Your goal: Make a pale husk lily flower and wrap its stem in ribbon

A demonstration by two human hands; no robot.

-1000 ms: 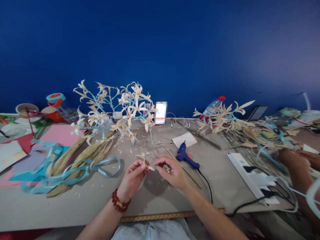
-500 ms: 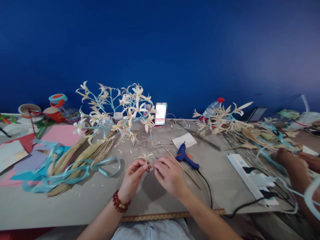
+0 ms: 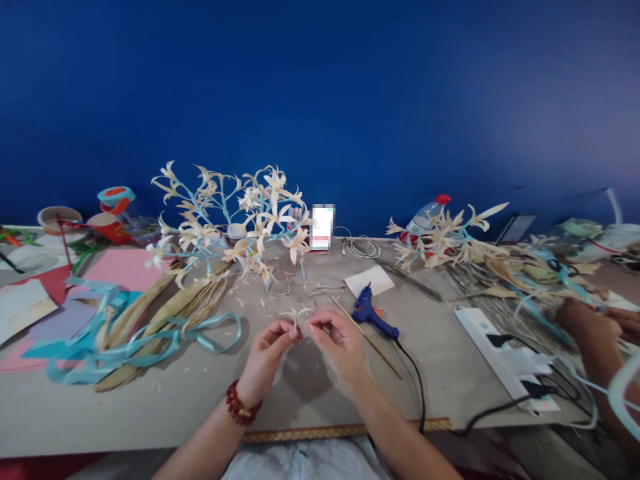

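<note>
My left hand, with a red bead bracelet on its wrist, pinches a small pale flower between thumb and fingertips, its thin petals spreading upward. Close on its right, my right hand has thumb and forefinger pressed together beside the petals. Whatever that pinch holds is too small to make out. Beyond my right hand lie a thin wooden stick and a blue glue gun, its nozzle on a white sheet.
Pale flowers on blue stems stand at back left. Blue ribbon and dried husks lie left. On the right are a white power strip with cables, more flowers and another person's hand.
My right hand has turned and curled its fingers into a pinch, rising slightly beside the flower. My left hand keeps its hold on the flower, nearly still.
</note>
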